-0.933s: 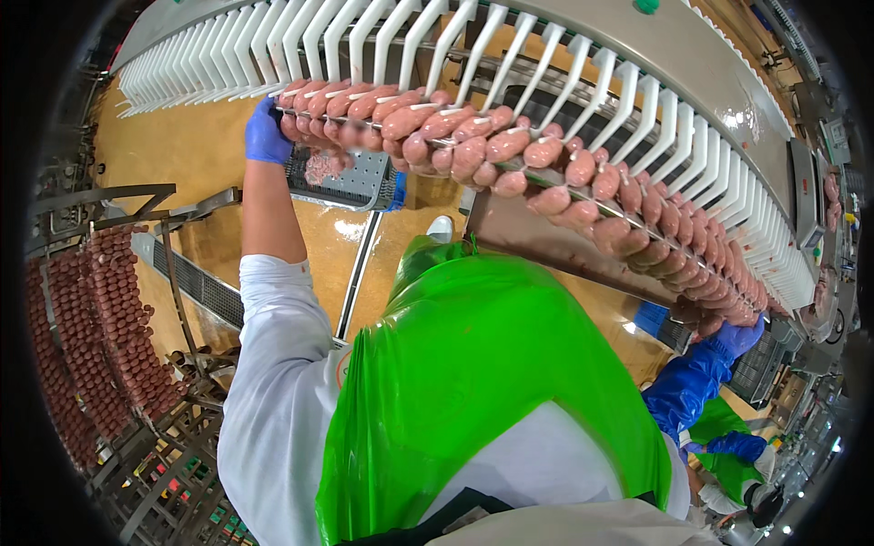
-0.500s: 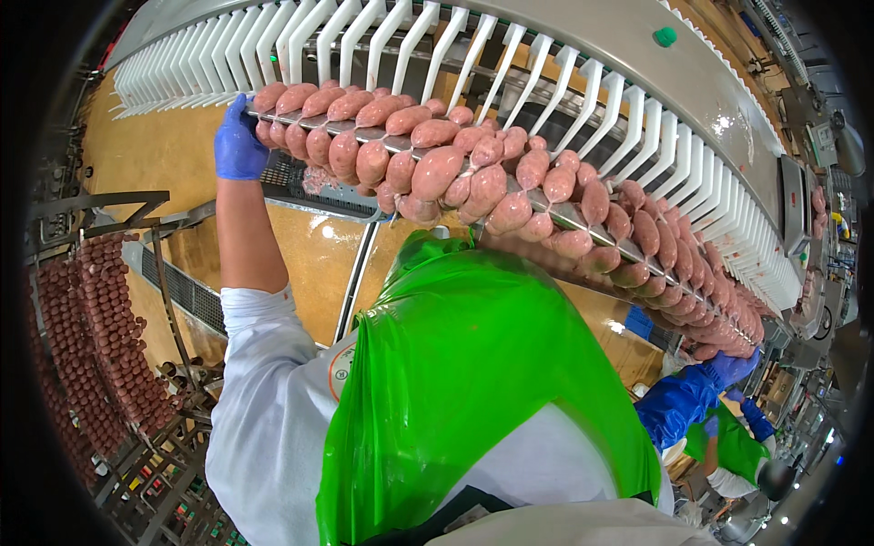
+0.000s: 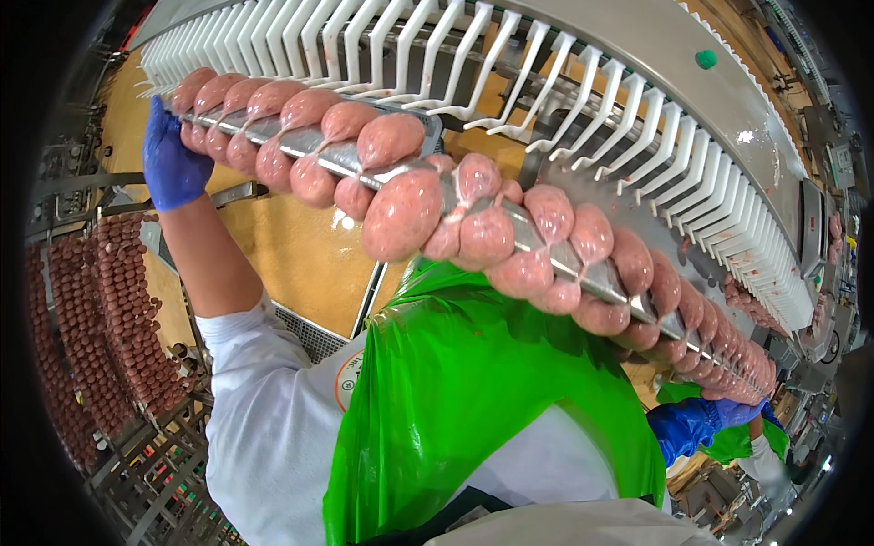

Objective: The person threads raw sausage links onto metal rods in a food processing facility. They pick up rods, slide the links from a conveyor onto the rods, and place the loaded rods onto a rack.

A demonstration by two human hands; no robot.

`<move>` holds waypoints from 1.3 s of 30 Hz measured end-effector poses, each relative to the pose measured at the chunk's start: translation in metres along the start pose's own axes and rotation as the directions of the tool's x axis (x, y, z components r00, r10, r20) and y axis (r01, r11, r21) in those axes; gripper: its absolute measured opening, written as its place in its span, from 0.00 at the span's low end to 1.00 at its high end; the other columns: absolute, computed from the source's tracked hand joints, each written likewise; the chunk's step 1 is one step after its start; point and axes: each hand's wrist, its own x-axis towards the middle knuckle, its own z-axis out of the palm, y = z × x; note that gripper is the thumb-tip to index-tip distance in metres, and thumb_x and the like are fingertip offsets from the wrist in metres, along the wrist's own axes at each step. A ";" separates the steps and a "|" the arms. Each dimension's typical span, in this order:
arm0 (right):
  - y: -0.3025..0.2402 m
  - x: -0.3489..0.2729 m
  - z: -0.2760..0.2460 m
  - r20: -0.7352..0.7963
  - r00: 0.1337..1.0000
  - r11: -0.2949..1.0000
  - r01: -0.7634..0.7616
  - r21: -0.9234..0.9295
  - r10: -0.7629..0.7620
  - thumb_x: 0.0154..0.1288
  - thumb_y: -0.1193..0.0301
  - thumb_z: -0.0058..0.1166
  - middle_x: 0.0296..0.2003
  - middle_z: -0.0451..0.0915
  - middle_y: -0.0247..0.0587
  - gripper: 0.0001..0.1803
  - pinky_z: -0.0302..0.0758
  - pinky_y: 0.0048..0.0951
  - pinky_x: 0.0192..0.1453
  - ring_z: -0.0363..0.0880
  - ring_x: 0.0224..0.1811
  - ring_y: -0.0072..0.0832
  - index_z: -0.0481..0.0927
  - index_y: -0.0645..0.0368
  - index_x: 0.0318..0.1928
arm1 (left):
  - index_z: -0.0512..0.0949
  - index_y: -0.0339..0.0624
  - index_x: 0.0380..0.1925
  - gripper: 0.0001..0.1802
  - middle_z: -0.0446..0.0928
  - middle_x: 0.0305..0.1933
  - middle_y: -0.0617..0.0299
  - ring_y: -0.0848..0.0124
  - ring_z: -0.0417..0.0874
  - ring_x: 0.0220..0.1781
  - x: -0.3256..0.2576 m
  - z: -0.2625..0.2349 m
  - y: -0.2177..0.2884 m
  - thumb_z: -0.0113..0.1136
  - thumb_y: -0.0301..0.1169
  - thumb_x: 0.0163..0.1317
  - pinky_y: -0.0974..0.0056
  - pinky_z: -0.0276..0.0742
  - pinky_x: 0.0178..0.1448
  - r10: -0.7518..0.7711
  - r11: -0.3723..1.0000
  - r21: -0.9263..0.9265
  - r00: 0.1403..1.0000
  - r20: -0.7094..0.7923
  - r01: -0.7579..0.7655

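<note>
Head view: a long metal bar (image 3: 523, 229) full of fat pink sausages (image 3: 487, 237) is up in the air btwn 2 hands. It's R of the L grip (image 3: 177, 164) & L of the R grip (image 3: 733, 414). Its long way runs on a slant, from far L to near R. The L grip, in a blue glove, is closed round the bar's far L end. The R grip, blue glove too, seems to hold the near R end; some fingers are hid, so I judge that bc the bar is up. Each grip is at its own end, so neither is closer to the bar.

Sausages lie on both sides of the bar, w/ thin twists btwn. Nr the middle they bunch up. White hooks (image 3: 525, 68) stand in a row on the far side, under a curved grey machine top (image 3: 628, 45).

Containers: a grey bin (image 3: 431, 123) peeks out behind the bar, L of middle; most is hid, so can't see what's in it. A shiny metal tray (image 3: 637, 205) is under the hooks, R of middle; looks like a bit of meat is on it. Far L, a rack (image 3: 86, 187) has rows of small dark red links (image 3: 127, 309) hanging down.
</note>
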 end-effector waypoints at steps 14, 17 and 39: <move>0.045 0.040 -0.016 0.396 0.904 0.139 0.376 -0.916 0.165 0.63 0.54 0.44 0.56 0.72 0.46 0.29 0.66 0.41 0.66 0.72 0.60 0.41 0.70 0.59 0.59 | 0.73 0.45 0.40 0.17 0.76 0.33 0.64 0.68 0.76 0.37 -0.217 0.010 -0.088 0.43 0.46 0.74 0.64 0.75 0.47 0.083 0.954 -0.224 0.893 -0.442 -0.200; 0.053 0.073 0.015 0.520 0.799 -0.076 0.564 -0.822 0.302 0.62 0.53 0.45 0.56 0.72 0.46 0.29 0.66 0.40 0.65 0.72 0.59 0.41 0.71 0.58 0.58 | 0.71 0.47 0.38 0.15 0.74 0.35 0.64 0.69 0.75 0.41 -0.273 -0.007 -0.090 0.43 0.46 0.74 0.64 0.73 0.50 0.182 0.890 -0.353 0.934 -0.306 -0.289; -0.030 -0.302 0.420 0.979 0.204 0.883 -0.462 0.085 0.012 0.71 0.73 0.37 0.37 0.72 0.35 0.08 0.72 0.31 0.53 0.72 0.42 0.26 0.71 0.58 0.42 | 0.61 0.55 0.25 0.16 0.64 0.27 0.69 0.74 0.66 0.32 -0.744 -0.192 -0.025 0.41 0.45 0.72 0.64 0.66 0.36 0.385 0.751 0.147 0.245 -0.890 -0.643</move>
